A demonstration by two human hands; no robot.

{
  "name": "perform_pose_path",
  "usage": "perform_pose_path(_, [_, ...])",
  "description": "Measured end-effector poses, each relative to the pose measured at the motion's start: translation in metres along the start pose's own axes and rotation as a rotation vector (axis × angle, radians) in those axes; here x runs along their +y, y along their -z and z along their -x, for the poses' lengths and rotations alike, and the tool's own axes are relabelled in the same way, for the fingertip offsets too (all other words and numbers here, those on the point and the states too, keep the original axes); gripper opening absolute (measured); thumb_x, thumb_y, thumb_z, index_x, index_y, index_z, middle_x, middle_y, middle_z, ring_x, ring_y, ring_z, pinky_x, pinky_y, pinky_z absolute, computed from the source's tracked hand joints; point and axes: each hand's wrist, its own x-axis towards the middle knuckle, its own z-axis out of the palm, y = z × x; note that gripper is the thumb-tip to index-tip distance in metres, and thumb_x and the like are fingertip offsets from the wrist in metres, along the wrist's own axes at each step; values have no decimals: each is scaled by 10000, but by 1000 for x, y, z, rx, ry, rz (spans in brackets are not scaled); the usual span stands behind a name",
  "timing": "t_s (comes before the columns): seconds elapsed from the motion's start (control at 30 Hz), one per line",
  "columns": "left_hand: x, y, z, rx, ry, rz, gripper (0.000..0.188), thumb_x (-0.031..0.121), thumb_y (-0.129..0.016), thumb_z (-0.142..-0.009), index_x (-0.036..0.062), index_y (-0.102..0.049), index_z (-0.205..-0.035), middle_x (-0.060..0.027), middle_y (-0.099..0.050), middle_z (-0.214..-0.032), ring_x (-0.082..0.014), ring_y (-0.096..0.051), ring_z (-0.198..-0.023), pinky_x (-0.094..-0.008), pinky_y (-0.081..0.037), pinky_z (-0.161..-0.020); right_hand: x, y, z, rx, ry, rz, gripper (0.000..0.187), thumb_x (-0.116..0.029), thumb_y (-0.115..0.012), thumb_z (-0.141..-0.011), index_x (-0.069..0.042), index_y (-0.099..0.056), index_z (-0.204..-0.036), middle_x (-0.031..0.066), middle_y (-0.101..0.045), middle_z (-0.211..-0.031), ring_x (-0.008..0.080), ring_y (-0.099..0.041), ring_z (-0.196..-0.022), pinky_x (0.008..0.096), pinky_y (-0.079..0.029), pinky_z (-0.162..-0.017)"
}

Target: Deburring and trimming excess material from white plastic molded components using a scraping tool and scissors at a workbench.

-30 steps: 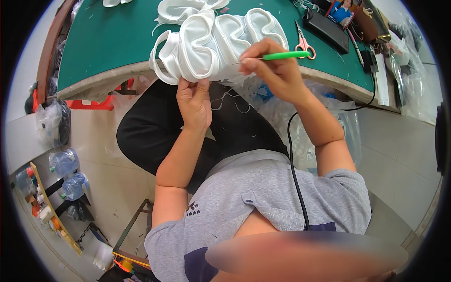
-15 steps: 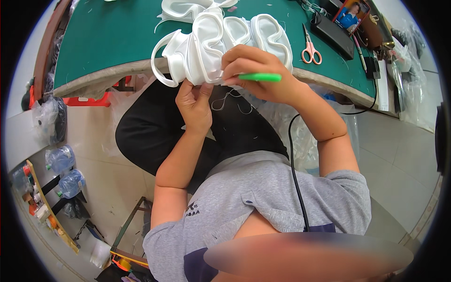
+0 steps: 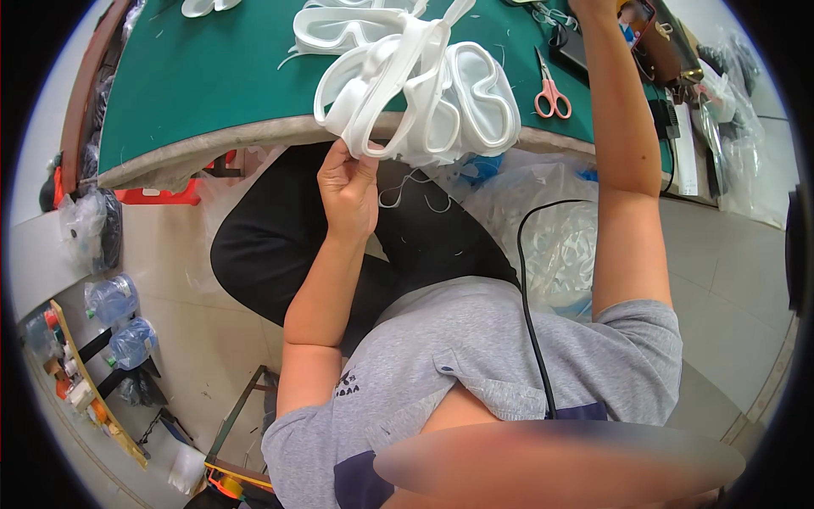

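A cluster of white fabric pieces shaped like eye masks, with piped edges and a band, hangs over the table's near edge. Closed in a pinch, my left hand holds the lower edge of this cluster. Loose threads dangle beneath. My right hand reaches to the far right of the table, where the top of the picture cuts it off; its fingers are hidden. Nearest to that arm lie pink-handled scissors. More white mask pieces rest on the table behind the cluster.
The green-topped table spans the far side. At its right are a black box, a brown case and cables. A black cable crosses my shirt. Plastic bags sit beneath the edge; large bottles stand at left.
My right hand has left the white pieces with the bright green tool and moved far right; the tool no longer shows. The cluster has shifted and turned in my left hand.
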Motion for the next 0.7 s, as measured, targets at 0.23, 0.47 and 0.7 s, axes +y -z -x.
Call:
perform_pose_path(0.23, [27,-30,-25,-291,184,622,479,517,-487,-923,44,-560,-925,-185,-469,-1346,-306,-440,-1225,-429,-311,-1048,-5,-10,66,-240,-111,-202,150,-182,-566,-947,-45,-587,-1003,105,-683,-880,191,-684,-747,292,-558,-620])
perform_pose_path(0.47, [25,-68,-79,-419,56,467,411,388,-382,-1001,64,-533,-1202,-73,-364,-1469,-119,-493,-634,-261,-420,-686,-54,-18,97,-339,-258,-623,147,-168,-557,-953,-24,-584,-960,105,-675,-848,173,-671,-697,270,-540,-600])
perform_pose_path(0.7, [17,-48,-99,-55,13,154,474,332,-270,-1030,214,-208,-1485,-32,-184,-1553,-136,-530,-809,-301,-476,-806,-96,52,140,-716,-47,-764,232,-106,-581,-898,-68,-427,-730,150,-612,-667,254,-625,-533,321,-520,-428])
